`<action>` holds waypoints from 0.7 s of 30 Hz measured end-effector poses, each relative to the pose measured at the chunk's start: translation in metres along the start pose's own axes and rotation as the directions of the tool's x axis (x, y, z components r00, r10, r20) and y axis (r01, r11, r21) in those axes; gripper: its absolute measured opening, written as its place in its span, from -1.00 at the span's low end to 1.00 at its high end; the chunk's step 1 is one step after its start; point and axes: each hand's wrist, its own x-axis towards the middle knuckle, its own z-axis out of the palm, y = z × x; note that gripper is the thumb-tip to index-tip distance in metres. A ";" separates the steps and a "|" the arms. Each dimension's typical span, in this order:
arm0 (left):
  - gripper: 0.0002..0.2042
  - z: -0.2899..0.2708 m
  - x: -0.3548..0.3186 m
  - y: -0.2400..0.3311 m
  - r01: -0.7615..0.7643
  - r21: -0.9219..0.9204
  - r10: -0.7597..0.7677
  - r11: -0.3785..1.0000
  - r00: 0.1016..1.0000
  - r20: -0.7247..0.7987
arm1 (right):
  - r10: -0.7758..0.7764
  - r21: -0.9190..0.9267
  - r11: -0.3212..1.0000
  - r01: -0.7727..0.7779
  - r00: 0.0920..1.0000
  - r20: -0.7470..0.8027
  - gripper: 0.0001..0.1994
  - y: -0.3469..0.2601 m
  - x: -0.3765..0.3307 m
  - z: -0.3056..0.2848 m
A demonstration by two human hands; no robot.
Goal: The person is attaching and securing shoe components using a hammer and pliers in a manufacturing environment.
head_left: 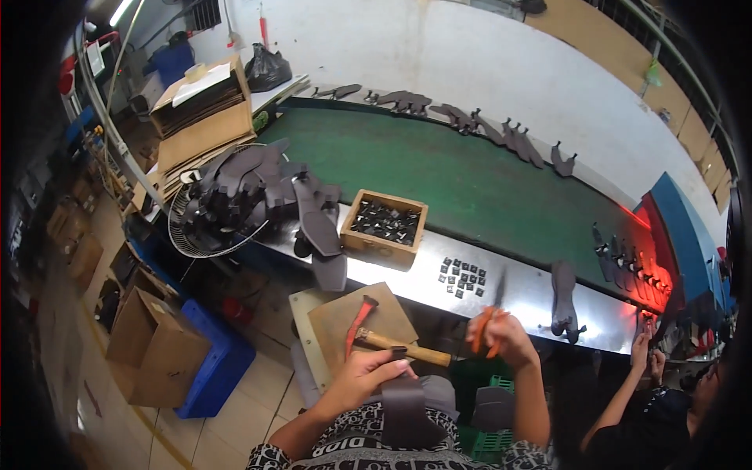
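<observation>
My left hand is closed on a dark shoe sole near my lap, with a small black piece at its upper end by my thumb. To the right, my right hand grips orange-handled scissors, whose dark blades point away from me. A hammer with a red-painted head and wooden handle lies on a brown board in front of my left hand. Several small black square pieces are laid out on the metal ledge beyond the scissors.
A wooden box of small black parts stands on the ledge. Left of it, a wire basket overflows with dark soles. More soles lie along the far side of the green conveyor belt. A co-worker's hands are at the right.
</observation>
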 end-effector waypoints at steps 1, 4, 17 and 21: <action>-0.70 0.002 0.000 -0.001 -0.012 -0.002 0.012 1.000 1.000 0.006 | 0.122 -0.101 0.988 -0.117 0.991 0.048 -0.77 -0.011 -0.001 0.021; -0.69 0.005 -0.003 0.002 0.009 -0.070 -0.008 0.997 1.000 0.016 | 0.151 -0.376 0.927 0.007 0.908 0.391 -0.87 -0.032 0.004 0.040; -0.68 -0.003 -0.019 0.007 -0.073 -0.025 0.075 0.997 0.994 0.074 | 0.299 -0.770 0.581 0.264 0.811 0.503 -0.66 -0.103 0.017 0.088; -0.68 -0.005 -0.019 0.006 -0.072 -0.014 0.073 0.997 0.995 0.069 | 0.281 -0.774 0.561 0.294 0.812 0.512 -0.66 -0.102 0.015 0.095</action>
